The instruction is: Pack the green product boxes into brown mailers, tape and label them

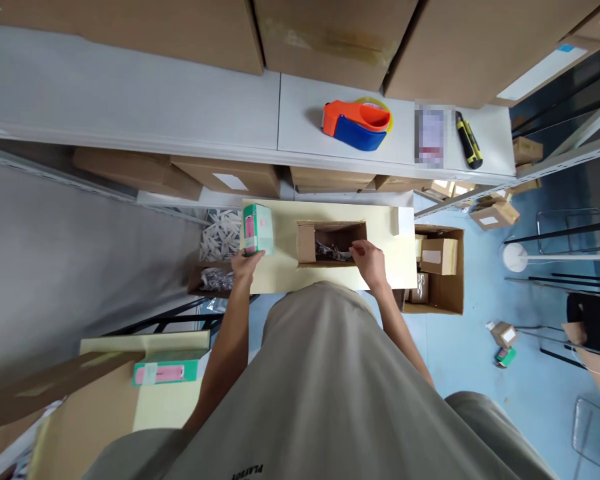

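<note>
My left hand (pixel 246 265) grips the near end of a small green product box (pixel 261 230) with a pink picture on its side. That box stands at the left end of a pale yellow board (pixel 283 277). In the middle of the board is an open cardboard box (pixel 307 243) with small, pale, loose pieces (pixel 333 252) inside. My right hand (pixel 370 262) is at this box's right side, its fingers curled together in a pinch over the opening. Whatever the right fingertips hold, if anything, is too small to make out.
Above, a shelf carries an orange and blue tape dispenser (pixel 355 125), a yellow and black utility knife (pixel 469 141) and large cartons (pixel 330 40). Left of the board lie many white pieces (pixel 221 235). A carton of smaller boxes (pixel 459 270) is on the right; another green box (pixel 165 373) lies lower left.
</note>
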Tool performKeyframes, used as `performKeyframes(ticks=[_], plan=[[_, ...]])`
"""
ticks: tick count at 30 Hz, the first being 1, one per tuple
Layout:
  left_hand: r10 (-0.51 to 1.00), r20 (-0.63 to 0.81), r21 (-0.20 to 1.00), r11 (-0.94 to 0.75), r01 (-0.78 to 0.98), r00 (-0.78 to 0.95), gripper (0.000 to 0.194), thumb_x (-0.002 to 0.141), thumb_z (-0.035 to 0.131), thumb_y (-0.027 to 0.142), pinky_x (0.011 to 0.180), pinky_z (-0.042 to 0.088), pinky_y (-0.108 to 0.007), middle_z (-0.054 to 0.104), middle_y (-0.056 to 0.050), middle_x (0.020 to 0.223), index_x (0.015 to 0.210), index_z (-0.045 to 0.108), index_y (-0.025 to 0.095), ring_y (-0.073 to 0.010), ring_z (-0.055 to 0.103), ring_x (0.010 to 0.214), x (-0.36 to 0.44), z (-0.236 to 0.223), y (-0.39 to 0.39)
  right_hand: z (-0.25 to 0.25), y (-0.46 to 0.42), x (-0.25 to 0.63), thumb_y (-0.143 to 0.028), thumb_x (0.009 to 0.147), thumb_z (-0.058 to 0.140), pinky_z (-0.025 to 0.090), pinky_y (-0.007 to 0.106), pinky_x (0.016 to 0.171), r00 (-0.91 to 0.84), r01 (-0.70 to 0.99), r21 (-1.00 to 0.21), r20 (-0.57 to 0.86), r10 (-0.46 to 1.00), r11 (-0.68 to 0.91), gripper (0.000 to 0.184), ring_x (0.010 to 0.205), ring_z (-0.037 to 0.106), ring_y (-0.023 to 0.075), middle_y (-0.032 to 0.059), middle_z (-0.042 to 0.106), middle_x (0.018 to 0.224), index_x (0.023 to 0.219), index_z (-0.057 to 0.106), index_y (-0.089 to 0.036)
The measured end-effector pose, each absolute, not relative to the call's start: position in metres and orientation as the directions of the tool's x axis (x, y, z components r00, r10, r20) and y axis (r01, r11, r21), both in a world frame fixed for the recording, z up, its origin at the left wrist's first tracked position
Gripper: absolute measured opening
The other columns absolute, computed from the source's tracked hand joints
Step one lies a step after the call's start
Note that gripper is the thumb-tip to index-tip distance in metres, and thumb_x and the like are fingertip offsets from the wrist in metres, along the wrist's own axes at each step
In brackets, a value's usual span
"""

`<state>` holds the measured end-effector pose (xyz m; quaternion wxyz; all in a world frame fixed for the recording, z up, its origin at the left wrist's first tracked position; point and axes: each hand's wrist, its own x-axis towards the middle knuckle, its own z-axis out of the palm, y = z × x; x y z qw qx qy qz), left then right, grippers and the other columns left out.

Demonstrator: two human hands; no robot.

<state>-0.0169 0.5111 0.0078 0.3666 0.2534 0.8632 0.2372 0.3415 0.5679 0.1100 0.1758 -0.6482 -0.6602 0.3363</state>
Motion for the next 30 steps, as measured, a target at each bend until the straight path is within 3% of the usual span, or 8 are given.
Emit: performKeyframes(ticks=[3,6,9,15,20,23,27,30], plan=[[0.672,-0.541,0.801,0.594,-0.067,-0.506,0.054,0.076,0.083,0.047,0.103,0.068,-0.044,0.085,-0.012,0.114,0.121,0.075,0.019,-0.0294,0.08,0.117,-0.008,0.027,0.479,0.105,0.571,0.341,-0.023,0.102,0.07,0.065,0.039,0.093,-0.122,0.735,-0.675,-0.231,0.965,-0.069,0.017,0.096,0.083,0.0255,0.01,0.087,0.11,0.114,0.081,-0.022],[0.809,-0.474,0.881,0.433,-0.191,-0.347,0.08,0.068,0.092,0.056,0.108,0.067,-0.046,0.081,-0.016,0.139,0.137,0.071,0.022,-0.033,0.078,0.129,0.009,0.056,0.461,0.099,0.575,0.341,-0.02,0.099,0.072,0.066,0.04,0.095,-0.149,0.736,-0.671,-0.288,0.946,-0.089,0.018,0.095,0.083,0.0251,0.0097,0.087,0.11,0.115,0.081,-0.022],[0.891,-0.407,0.912,0.382,-0.151,-0.204,0.101,0.065,0.098,0.057,0.109,0.067,-0.048,0.077,-0.017,0.148,0.153,0.061,0.026,-0.035,0.078,0.132,0.04,0.084,0.477,0.094,0.578,0.341,-0.022,0.096,0.077,0.067,0.04,0.094,-0.161,0.704,-0.697,-0.34,0.926,-0.133,0.021,0.094,0.083,0.024,0.0098,0.088,0.113,0.117,0.08,-0.022],[0.954,-0.296,0.953,0.299,-0.058,0.047,0.089,0.064,0.102,0.054,0.107,0.068,-0.05,0.08,-0.017,0.141,0.138,0.068,0.02,-0.0376,0.079,0.129,0.111,0.094,0.55,0.085,0.583,0.355,-0.023,0.093,0.074,0.068,0.039,0.093,-0.167,0.569,-0.796,-0.357,0.919,-0.206,0.029,0.097,0.084,0.0231,0.01,0.088,0.116,0.121,0.076,-0.021],[0.947,-0.274,0.959,0.256,0.122,0.166,0.087,0.065,0.101,0.038,0.119,0.06,-0.052,0.077,-0.014,0.145,0.143,0.068,0.02,-0.0359,0.075,0.135,0.125,0.078,0.566,0.075,0.586,0.376,-0.026,0.088,0.074,0.067,0.041,0.088,-0.116,0.617,-0.752,-0.378,0.919,-0.231,0.014,0.098,0.084,0.0321,0.0085,0.087,0.093,0.1,0.076,-0.019],[0.96,-0.258,0.926,0.212,0.314,0.112,0.081,0.063,0.098,0.025,0.128,0.052,-0.051,0.071,-0.015,0.154,0.139,0.071,0.02,-0.0367,0.067,0.148,0.114,0.076,0.556,0.076,0.587,0.384,-0.031,0.086,0.08,0.067,0.045,0.099,-0.144,0.567,-0.806,-0.302,0.942,-0.172,0.038,0.115,0.081,0.0351,0.0135,0.088,0.116,0.12,0.077,-0.017],[0.967,-0.241,0.853,0.173,0.492,0.077,0.076,0.064,0.095,0.013,0.134,0.046,-0.049,0.063,-0.016,0.166,0.137,0.074,0.022,-0.0384,0.049,0.167,0.096,0.086,0.54,0.089,0.591,0.386,-0.031,0.081,0.088,0.062,0.049,0.116,-0.278,0.52,-0.853,-0.213,0.937,-0.039,0.091,0.138,0.074,0.0353,0.0214,0.072,0.158,0.165,0.056,-0.015],[0.968,-0.244,0.815,0.172,0.554,0.058,0.076,0.067,0.092,0.009,0.135,0.043,-0.05,0.061,-0.017,0.167,0.139,0.073,0.022,-0.0384,0.043,0.171,0.088,0.097,0.534,0.099,0.594,0.383,-0.025,0.081,0.087,0.057,0.049,0.123,-0.394,0.533,-0.846,-0.228,0.89,0.019,0.099,0.149,0.068,0.035,0.0196,0.064,0.168,0.172,0.05,-0.018]])
